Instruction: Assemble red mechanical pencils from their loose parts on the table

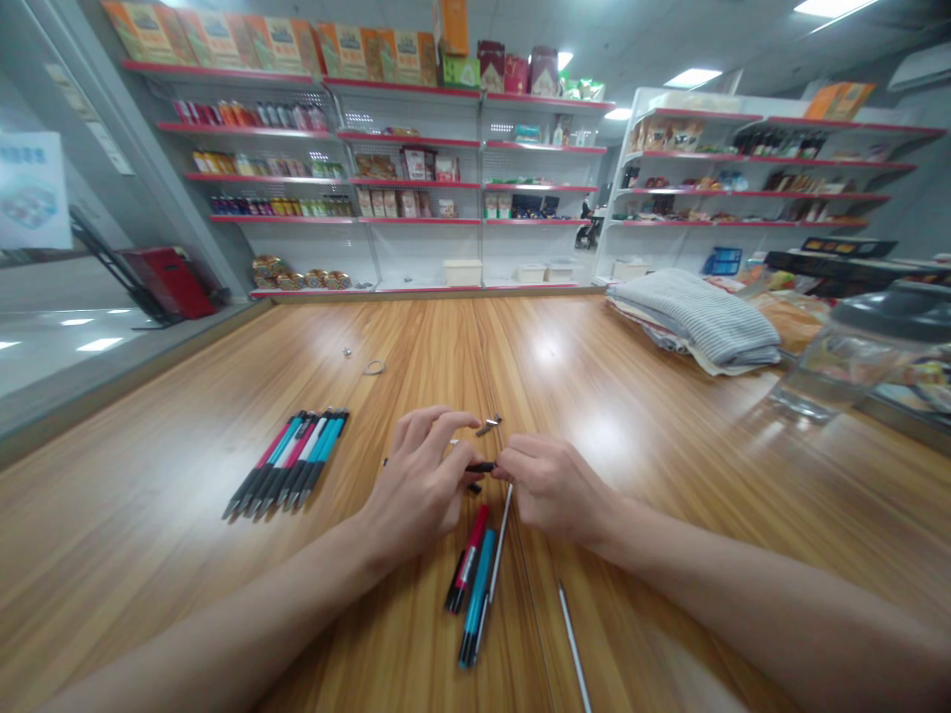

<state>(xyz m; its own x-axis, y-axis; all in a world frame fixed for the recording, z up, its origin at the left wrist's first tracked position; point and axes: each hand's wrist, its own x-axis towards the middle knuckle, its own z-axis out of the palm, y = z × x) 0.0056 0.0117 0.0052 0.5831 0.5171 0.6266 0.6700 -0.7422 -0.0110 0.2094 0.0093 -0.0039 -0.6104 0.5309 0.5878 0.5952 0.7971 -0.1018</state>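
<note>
My left hand (423,475) and my right hand (554,485) meet over the wooden table (185,555), both pinched on a small black pen part (481,466) held between them. Just below the hands lie a red pen barrel (468,560), a teal pen barrel (476,594) and a thin white refill (499,540). Another white refill (574,644) lies nearer me on the right. A small metal clip (488,426) rests just beyond the hands. A row of several assembled red and teal pens (289,463) lies to the left.
A small ring (373,367) and a tiny metal piece (347,351) lie further back on the table. Folded grey cloth (698,317) and a clear plastic jar (862,356) sit at the right. Store shelves (416,188) with goods line the back wall.
</note>
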